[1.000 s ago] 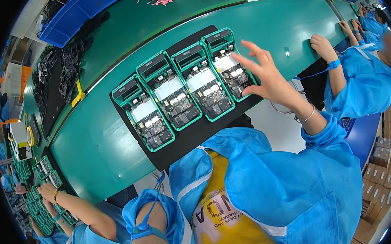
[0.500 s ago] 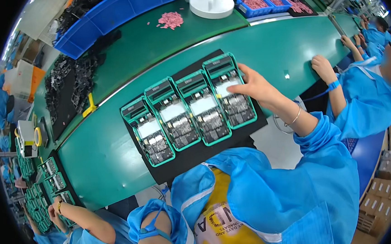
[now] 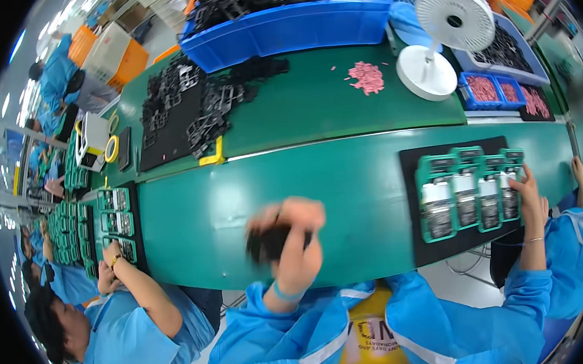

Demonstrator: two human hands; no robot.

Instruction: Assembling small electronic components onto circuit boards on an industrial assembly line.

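While the left hand (image 3: 291,228) grips a blurred dark piece (image 3: 265,245) over the bench (image 3: 359,177), the right hand (image 3: 529,196), grip unclear, meets the rightmost green-framed unit (image 3: 509,199) on the black mat (image 3: 415,231); sideways pressure could jostle neighbouring units (image 3: 465,200)

Four green cases (image 3: 465,200), open-faced, side by side in a slightly uneven row on a black mat (image 3: 438,252). Long sides run away from the person. Each shows a whitish panel at mid-length, dark circuit boards (image 3: 438,220) toward the near end. Rightmost case: right hand (image 3: 530,196) at its outer edge; grip unclear. Well apart, to the left: small black thing (image 3: 267,245) in the left hand (image 3: 293,224), above the green bench (image 3: 193,219); blurred, shape uncertain.
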